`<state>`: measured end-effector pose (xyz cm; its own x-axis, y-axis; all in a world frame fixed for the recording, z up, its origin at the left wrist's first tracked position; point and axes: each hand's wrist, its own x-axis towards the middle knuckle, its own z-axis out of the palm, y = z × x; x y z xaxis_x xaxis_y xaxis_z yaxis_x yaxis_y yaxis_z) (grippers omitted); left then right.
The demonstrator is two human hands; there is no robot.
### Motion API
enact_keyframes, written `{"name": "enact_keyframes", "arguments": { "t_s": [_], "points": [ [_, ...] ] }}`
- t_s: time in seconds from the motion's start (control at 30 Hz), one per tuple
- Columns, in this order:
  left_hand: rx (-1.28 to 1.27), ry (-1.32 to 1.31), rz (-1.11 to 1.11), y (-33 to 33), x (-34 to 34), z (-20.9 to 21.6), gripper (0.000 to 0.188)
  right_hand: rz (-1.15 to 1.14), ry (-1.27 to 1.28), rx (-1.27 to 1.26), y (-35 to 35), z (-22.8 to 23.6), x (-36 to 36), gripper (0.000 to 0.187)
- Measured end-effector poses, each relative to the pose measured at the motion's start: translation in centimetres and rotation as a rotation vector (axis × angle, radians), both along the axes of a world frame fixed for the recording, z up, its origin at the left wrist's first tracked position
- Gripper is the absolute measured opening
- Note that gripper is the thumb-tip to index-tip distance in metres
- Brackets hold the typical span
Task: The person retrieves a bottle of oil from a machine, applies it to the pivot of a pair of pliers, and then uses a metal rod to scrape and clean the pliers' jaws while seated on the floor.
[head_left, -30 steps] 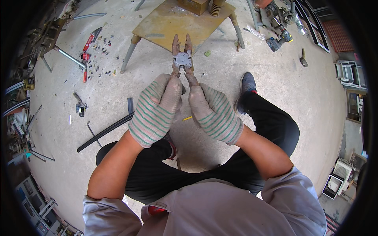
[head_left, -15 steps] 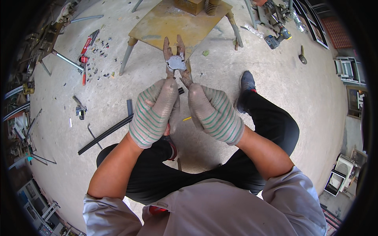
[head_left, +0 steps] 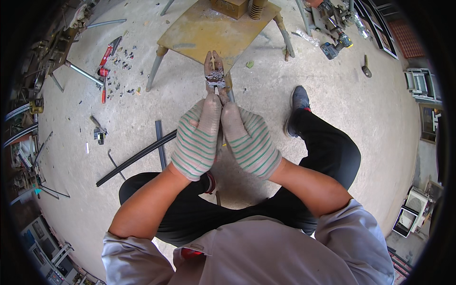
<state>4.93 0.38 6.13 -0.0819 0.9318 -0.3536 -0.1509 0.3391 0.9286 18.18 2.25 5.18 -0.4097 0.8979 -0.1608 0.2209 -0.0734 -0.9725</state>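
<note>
A pair of rusty pliers (head_left: 216,78) is held up in front of the person, gripped by two hands in pale gloves with green stripes. The left hand (head_left: 195,137) is wrapped about the left handle and the right hand (head_left: 251,141) about the right one. The fingers of both are curled in around the handles, pinching them, with each thumb lying along its handle toward the pivot; the thumbs are side by side at their tips, and some of the curled fingers are hidden under the palms.

The head of the pliers lies straight ahead of the fingers, with its long axis running away from the body and its tips pointing forward. Neither hand is clearly nearer: the pivot sits ahead of both thumbs, slightly to the left hand's side. The tips are close together with a narrow gap between them; whether anything is caught there, I cannot tell.

Seen from above, the tips overlap the near edge of a low yellowish desk (head_left: 190,33), just left of its near corner. Whether they touch it is unclear. Toward the desk's far edge stands a brown metal box (head_left: 229,8), with a coiled spring (head_left: 256,10) just beside it. Beyond the right corner, a cordless drill (head_left: 335,46) lies on the concrete floor (head_left: 370,123).
</note>
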Motion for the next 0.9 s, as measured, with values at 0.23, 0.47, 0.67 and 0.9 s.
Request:
{"name": "enact_keyframes", "arguments": {
  "t_s": [0.23, 0.47, 0.67, 0.9],
  "points": [
    [0.001, 0.098, -0.041, -0.3, -1.1, -0.7, 0.046, 0.025, 0.042, -0.227, 0.8, 1.2, 0.9, 0.045],
    [-0.119, 0.063, -0.213, 0.5, -2.0, 0.2, 0.044, 0.025, 0.036, -0.223, 1.0, 0.8, 1.9, 0.050],
    [-0.005, 0.025, -0.086, 0.7, 0.0, -0.3, 0.044, -0.092, 0.034, -0.180, 0.9, -0.2, 1.5, 0.049],
    [0.008, 0.185, -0.248, 1.1, -1.7, -0.5, 0.046, 0.029, -0.033, -0.171, 1.3, 1.0, 2.7, 0.049]
  ]
}}
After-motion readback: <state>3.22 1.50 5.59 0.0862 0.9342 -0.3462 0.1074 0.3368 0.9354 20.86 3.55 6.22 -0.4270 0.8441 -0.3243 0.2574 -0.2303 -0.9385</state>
